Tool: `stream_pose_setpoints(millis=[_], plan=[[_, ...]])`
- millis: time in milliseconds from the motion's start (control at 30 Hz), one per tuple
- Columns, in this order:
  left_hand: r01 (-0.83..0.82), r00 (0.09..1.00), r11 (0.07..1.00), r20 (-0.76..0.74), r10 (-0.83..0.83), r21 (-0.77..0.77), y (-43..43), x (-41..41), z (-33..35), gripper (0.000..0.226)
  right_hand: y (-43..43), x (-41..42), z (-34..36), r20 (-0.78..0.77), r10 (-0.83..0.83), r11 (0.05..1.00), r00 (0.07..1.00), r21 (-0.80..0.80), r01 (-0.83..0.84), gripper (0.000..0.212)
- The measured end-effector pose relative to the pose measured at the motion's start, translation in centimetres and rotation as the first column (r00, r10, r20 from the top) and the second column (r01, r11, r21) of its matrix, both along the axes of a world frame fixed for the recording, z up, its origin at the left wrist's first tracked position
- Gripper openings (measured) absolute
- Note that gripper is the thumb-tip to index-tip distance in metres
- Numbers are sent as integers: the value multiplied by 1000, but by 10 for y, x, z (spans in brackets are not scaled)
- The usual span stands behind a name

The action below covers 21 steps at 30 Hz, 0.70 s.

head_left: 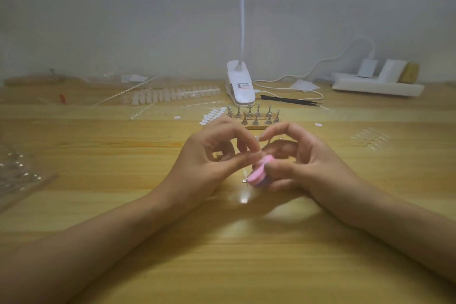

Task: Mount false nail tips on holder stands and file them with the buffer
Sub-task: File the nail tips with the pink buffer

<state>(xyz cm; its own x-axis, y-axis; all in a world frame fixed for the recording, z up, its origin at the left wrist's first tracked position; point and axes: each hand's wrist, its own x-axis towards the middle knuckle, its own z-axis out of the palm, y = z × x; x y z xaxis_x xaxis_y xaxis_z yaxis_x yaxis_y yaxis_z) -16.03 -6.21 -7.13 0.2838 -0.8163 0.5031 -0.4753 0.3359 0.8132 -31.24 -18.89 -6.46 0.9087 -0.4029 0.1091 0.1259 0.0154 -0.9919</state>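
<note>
My left hand (217, 153) and my right hand (301, 158) meet over the middle of the wooden table (123, 205). A pink and purple buffer block (259, 173) is gripped in my right hand. My left hand pinches a small metal holder stand (244, 181), whose end pokes out below the buffer. The nail tip on it is hidden by my fingers. Several metal holder stands (254, 115) stand in rows just beyond my hands. A strip of white adhesive dots (213, 116) lies left of them. A rack of false nail tips (172, 95) lies further back left.
A white clip lamp (240, 86) with its cable stands at the back centre. Black tweezers (291, 100) lie to its right, and a white power strip (375, 86) further right. Clear nail tips (370, 139) lie at right. A plastic bag of metal parts (17, 175) sits at the left edge.
</note>
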Motion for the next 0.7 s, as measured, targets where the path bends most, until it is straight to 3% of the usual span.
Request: stream_pose_setpoints(millis=[67, 200, 333, 433, 567, 700], plan=[[-7, 1000, 1000, -15, 7, -8, 0, 0, 1, 9, -3, 0, 0, 53, -97, 990, 994, 108, 91, 45], [6, 1000, 1000, 8, -6, 1, 0, -2, 2, 9, 0, 1, -2, 13, 7, 1000, 1000, -12, -7, 47], [6, 1000, 1000, -6, -6, 5, 0, -1, 1, 11, -5, 1, -3, 61, -108, 990, 992, 98, 102, 49], [15, 1000, 1000, 22, -15, 6, 1, -2, 1, 9, -4, 0, -4, 17, 13, 1000, 1000, -13, -13, 46], [9, 1000, 1000, 8, -9, 10, 2, -2, 0, 6, -7, 0, -4, 41, -42, 999, 998, 36, 41, 58], [-1, 1000, 1000, 17, 1, 3, 1, -2, -1, 7, -2, -3, -4, -29, 168, 980, 985, -107, -170, 61]])
